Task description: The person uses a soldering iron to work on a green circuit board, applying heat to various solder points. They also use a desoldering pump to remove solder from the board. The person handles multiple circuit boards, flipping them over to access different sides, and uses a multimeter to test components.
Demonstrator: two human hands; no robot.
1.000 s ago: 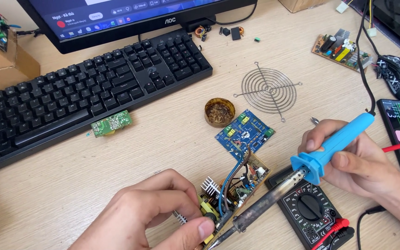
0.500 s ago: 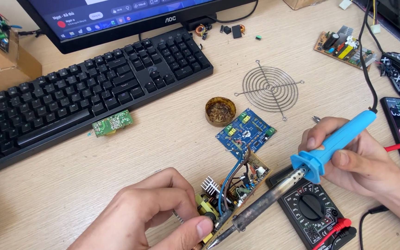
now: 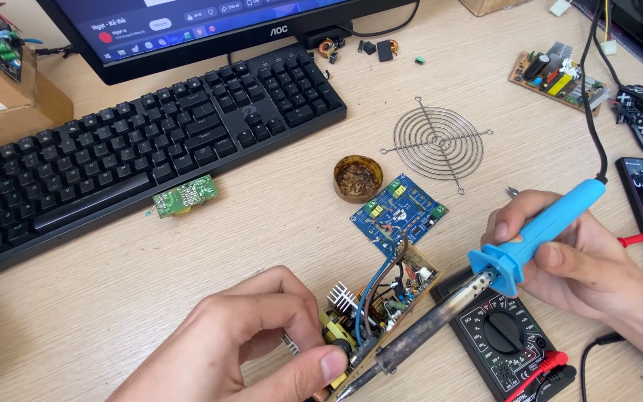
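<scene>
Left hand: the left hand (image 3: 251, 350) is seen at the near edge of the desk (image 3: 76, 320), its fingers curled shut and pinched on the near end of a brown circuit board (image 3: 381, 309) packed with a heatsink, a yellow transformer and blue wires.
Right hand: the right hand (image 3: 571, 257) is closed in a full grip around the blue handle of a soldering iron (image 3: 478, 290); the dark tip is angled down toward the near edge of the board, just beside the left thumb.
Multimeter: a black multimeter (image 3: 504, 335) is laid flat under the iron's barrel, just right of the board, with red and black probe leads at its near corner.
Middle of desk: a blue circuit board (image 3: 400, 212), a round tin of brown flux (image 3: 357, 179) and a wire fan guard (image 3: 437, 141) are set beyond the work.
Left side: a small green board (image 3: 185, 197) is laid against a black keyboard (image 3: 135, 149).
Far edge: a monitor (image 3: 202, 30) is stood behind the keyboard.
</scene>
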